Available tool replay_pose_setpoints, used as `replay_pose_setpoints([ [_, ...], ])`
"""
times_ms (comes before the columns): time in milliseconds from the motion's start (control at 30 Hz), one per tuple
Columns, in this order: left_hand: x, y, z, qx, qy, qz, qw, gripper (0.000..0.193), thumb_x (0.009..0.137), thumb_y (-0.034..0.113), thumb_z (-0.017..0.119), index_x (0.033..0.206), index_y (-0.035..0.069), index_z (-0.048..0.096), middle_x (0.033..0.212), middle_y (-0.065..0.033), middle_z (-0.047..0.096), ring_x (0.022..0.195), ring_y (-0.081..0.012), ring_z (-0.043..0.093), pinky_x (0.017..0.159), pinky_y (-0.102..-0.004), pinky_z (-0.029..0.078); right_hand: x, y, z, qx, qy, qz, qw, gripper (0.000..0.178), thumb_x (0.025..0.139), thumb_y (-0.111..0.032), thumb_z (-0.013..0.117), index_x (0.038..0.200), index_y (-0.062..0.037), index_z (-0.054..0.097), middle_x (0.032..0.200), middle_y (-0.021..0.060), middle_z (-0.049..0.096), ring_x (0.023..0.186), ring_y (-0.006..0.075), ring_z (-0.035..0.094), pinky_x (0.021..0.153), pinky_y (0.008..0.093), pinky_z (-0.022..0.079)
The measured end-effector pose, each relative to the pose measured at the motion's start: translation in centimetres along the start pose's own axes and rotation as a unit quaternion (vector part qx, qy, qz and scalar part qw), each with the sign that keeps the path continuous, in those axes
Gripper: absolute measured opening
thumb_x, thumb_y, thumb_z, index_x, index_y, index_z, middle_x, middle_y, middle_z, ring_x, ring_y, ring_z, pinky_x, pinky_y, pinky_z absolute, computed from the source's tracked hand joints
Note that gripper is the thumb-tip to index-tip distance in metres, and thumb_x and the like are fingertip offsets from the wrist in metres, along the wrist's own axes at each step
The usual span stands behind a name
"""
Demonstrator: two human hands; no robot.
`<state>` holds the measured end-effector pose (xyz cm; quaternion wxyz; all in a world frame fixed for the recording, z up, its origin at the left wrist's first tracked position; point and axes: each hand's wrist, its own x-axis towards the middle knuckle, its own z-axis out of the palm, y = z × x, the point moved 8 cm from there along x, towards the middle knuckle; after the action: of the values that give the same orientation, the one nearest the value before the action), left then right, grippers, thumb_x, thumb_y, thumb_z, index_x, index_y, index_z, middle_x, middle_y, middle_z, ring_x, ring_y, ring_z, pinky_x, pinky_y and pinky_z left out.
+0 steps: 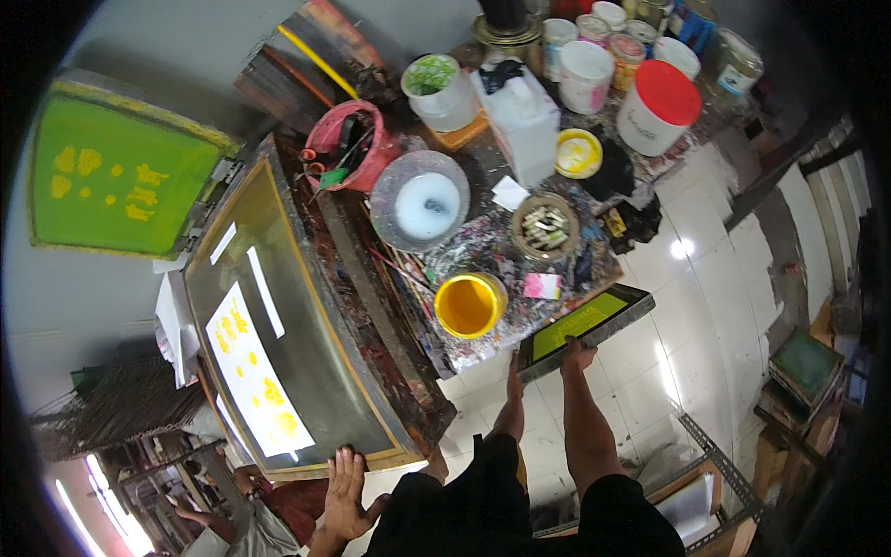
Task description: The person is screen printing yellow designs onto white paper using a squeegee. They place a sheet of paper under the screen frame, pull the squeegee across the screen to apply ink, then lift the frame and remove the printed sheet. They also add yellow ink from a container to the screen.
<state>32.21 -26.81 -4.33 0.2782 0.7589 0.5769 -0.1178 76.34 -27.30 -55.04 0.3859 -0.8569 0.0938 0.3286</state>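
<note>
Two edges meet our hands: our left fingers [346, 466] lie spread, unclenched, on the wooden rim [394, 458] of the smooth grey worktop [345, 357]; our right fingers [582, 345] grip a dark-framed rectangular screen [588, 317], green-faced, tiled floor [701, 320] stretching rightward. Beyond the left fingers, a white sheet [247, 357] bears yellow printing.

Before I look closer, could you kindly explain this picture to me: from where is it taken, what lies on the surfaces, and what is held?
You see a person working with two bare hands. The picture comes from a fisheye camera worn on that person's head and looking down, so straight edges bend. The left hand rests on the near edge of a panel; on it lie a white sheet with yellow marks and white strips. The right hand holds a dark frame with a green face. On the stained table stand a yellow pot, a bowl and other containers.
</note>
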Motion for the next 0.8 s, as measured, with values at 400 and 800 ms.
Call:
replay_pose_setpoints([
  [400,0.2,-1.0,-0.9,-0.068,0.005,-0.037,0.997,0.079,0.094,0.034,0.073,0.157,0.004,0.038,0.161,-0.0263,0.036,0.153,-0.0419,0.029,0.125,-0.057,0.017,0.9,-0.6,14.8,0.163,-0.232,0.057,0.957,0.064,0.089,-0.038,0.071,0.138,-0.0068,0.043,0.131,0.0174,0.054,0.114,0.039,0.058,0.09,0.058,0.054],
  [800,-3.2,-8.9,-6.3,-0.385,0.245,-0.17,0.873,0.033,0.102,0.017,0.064,0.132,0.003,0.067,0.12,-0.0124,0.075,0.111,-0.0195,0.069,0.098,-0.0362,0.052,2.2,-2.8,0.9,-0.169,-0.322,0.014,0.931,0.047,0.093,-0.037,0.064,0.136,-0.0197,0.065,0.142,0.018,0.045,0.123,0.0435,0.048,0.087,0.0734,0.048],
])
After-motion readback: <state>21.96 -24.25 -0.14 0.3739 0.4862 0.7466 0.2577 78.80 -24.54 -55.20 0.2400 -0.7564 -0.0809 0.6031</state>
